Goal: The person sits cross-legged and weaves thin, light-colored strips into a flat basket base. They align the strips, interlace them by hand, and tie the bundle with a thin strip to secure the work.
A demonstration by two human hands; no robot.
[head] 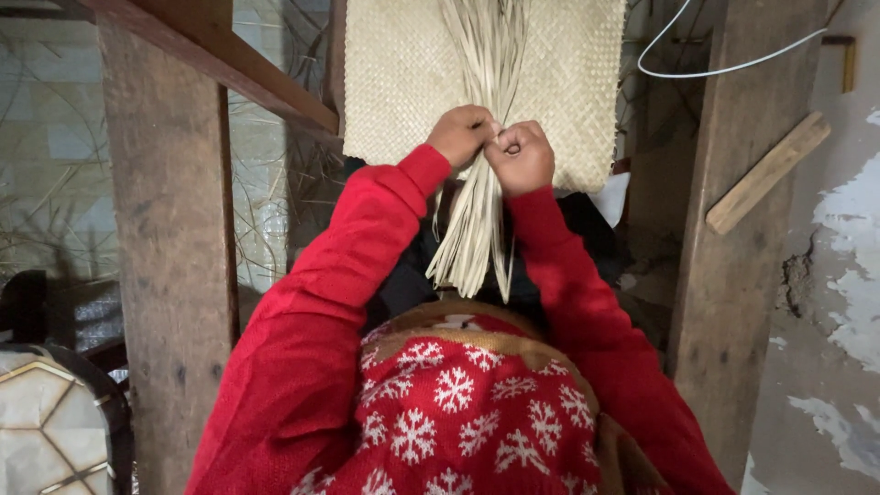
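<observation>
A pale woven straw mat (394, 82) hangs in front of me at the top of the view. A bundle of loose straw strips (477, 229) runs down its middle and dangles below its lower edge. My left hand (461, 134) and my right hand (522, 158) are side by side, both closed around the bundle just at the mat's lower edge. Both arms wear red sleeves, and my red sweater with white snowflakes (458, 403) fills the bottom of the view.
A thick wooden post (170, 257) stands at the left with a slanted beam (229, 60) above it. Another wooden post (733, 229) and a peeling wall (843, 275) are at the right. A white wire (715, 69) hangs at the top right.
</observation>
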